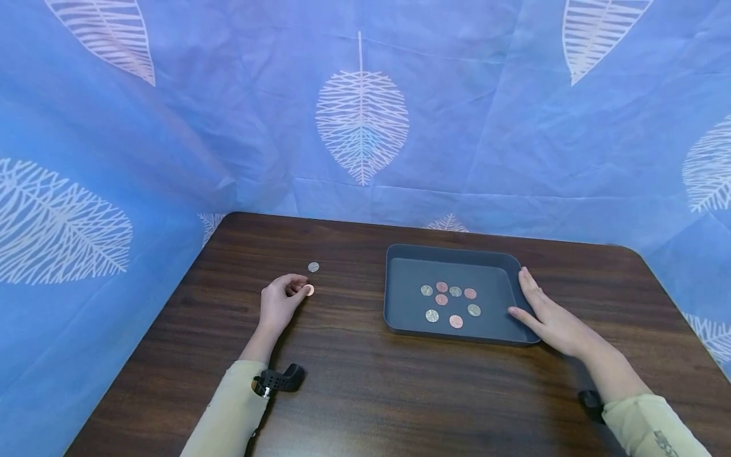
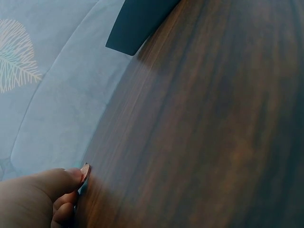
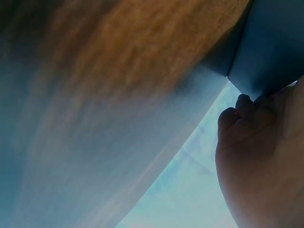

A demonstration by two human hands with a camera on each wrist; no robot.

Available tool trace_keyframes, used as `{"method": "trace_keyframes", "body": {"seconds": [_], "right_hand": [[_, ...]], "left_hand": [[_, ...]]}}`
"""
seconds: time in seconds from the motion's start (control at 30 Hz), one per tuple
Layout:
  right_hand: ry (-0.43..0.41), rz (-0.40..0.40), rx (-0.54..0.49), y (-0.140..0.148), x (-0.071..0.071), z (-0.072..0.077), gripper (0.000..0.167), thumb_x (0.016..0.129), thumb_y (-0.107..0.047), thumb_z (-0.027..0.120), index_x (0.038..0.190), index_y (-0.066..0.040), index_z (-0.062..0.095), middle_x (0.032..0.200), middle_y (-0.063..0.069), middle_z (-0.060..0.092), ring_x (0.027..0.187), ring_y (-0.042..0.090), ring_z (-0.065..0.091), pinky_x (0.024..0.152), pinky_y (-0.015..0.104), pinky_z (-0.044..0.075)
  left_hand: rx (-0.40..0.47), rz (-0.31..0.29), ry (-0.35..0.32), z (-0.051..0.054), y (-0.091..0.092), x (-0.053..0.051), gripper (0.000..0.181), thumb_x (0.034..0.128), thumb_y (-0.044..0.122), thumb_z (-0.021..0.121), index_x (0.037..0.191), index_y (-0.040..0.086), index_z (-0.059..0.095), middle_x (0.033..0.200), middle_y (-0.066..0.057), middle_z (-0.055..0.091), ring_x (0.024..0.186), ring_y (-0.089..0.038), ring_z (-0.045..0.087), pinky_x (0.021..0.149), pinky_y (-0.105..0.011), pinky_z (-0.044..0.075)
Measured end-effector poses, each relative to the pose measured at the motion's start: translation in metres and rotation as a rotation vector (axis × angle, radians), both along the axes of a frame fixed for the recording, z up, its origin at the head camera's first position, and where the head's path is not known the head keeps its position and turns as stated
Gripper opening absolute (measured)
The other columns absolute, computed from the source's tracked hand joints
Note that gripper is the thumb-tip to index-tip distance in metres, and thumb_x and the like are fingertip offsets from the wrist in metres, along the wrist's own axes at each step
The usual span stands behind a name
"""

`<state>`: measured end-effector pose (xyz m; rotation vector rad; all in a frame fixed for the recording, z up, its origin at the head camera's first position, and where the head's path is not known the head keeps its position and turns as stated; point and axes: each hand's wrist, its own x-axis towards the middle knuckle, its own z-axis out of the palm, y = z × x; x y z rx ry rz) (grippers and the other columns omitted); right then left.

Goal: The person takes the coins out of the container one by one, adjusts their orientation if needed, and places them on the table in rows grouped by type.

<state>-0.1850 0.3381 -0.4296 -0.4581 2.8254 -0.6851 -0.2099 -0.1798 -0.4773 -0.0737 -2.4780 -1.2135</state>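
Observation:
My left hand point(image 1: 280, 301) is over the left part of the table and pinches a copper-coloured coin point(image 1: 309, 290) between thumb and fingertips. In the left wrist view that coin point(image 2: 85, 172) is tilted on edge at the thumb tip. Just beyond the hand lies a silver coin point(image 1: 313, 267). My right hand point(image 1: 556, 324) rests against the right side of a dark grey tray point(image 1: 411, 325); its fingers lie straight along the outer wall while the thumb reaches over the rim. Several silver coins point(image 1: 432, 315) and copper coins point(image 1: 455, 322) lie flat inside the tray.
The dark wooden table point(image 1: 342, 393) has rounded far corners. Behind it and along its sides hangs a blue cloth point(image 1: 257, 127) with white leaf prints. A black wrist strap point(image 1: 282, 379) sticks out from the left sleeve.

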Motion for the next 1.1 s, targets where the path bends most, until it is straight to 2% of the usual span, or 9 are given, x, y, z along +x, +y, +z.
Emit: {"method": "trace_keyframes", "body": {"seconds": [0.17,0.37,0.63,0.77,0.93,1.1], "right_hand": [[0.006,0.002,-0.009,-0.001,0.0,0.0,0.083,0.1,-0.045,0.044,0.151,-0.015,-0.014,0.156,0.005,-0.02,0.14,0.045,-0.003,0.102,0.069,0.013],[0.013,0.01,-0.002,0.0,0.0,0.0,0.082,0.101,-0.044,0.043,0.151,-0.016,-0.015,0.156,0.005,-0.021,0.141,0.043,-0.003,0.102,0.069,0.015],[0.018,0.015,0.002,0.0,-0.001,-0.001,0.082,0.101,-0.045,0.044,0.151,-0.016,-0.015,0.157,0.006,-0.02,0.141,0.043,-0.002,0.1,0.069,0.017],[0.012,0.015,-0.005,0.0,-0.001,-0.001,0.082,0.101,-0.044,0.044,0.151,-0.016,-0.015,0.157,0.007,-0.02,0.141,0.042,-0.003,0.1,0.07,0.016],[0.006,0.011,-0.014,0.001,-0.001,-0.001,0.082,0.101,-0.043,0.043,0.15,-0.017,-0.016,0.156,0.005,-0.022,0.142,0.041,-0.005,0.1,0.07,0.015],[-0.007,0.016,-0.018,0.002,-0.001,-0.003,0.081,0.101,-0.043,0.043,0.15,-0.018,-0.017,0.155,0.004,-0.023,0.142,0.041,-0.005,0.099,0.07,0.016]], "left_hand": [[0.004,-0.005,0.012,0.002,-0.001,0.002,0.016,0.0833,0.012,0.075,0.096,0.003,0.073,0.082,-0.006,0.069,0.071,-0.018,0.062,0.064,-0.033,0.051],[0.025,-0.008,-0.009,0.002,-0.001,0.003,0.016,0.0836,0.012,0.075,0.097,0.003,0.073,0.083,-0.006,0.069,0.072,-0.018,0.062,0.065,-0.032,0.051],[0.037,-0.006,0.015,0.003,-0.001,0.004,0.015,0.082,0.009,0.076,0.095,0.002,0.073,0.083,-0.007,0.069,0.072,-0.019,0.064,0.064,-0.031,0.052],[0.042,-0.003,0.043,0.0,-0.001,0.002,0.015,0.0806,0.008,0.077,0.094,0.002,0.073,0.083,-0.007,0.069,0.072,-0.017,0.064,0.064,-0.029,0.053],[0.07,-0.004,0.037,-0.001,0.003,-0.001,0.016,0.0813,0.004,0.076,0.096,0.0,0.072,0.085,-0.009,0.068,0.074,-0.019,0.064,0.065,-0.03,0.052],[0.109,0.032,0.097,0.003,0.01,0.002,0.015,0.0828,0.002,0.074,0.097,0.001,0.071,0.086,-0.007,0.066,0.072,-0.019,0.063,0.062,-0.025,0.05]]}}
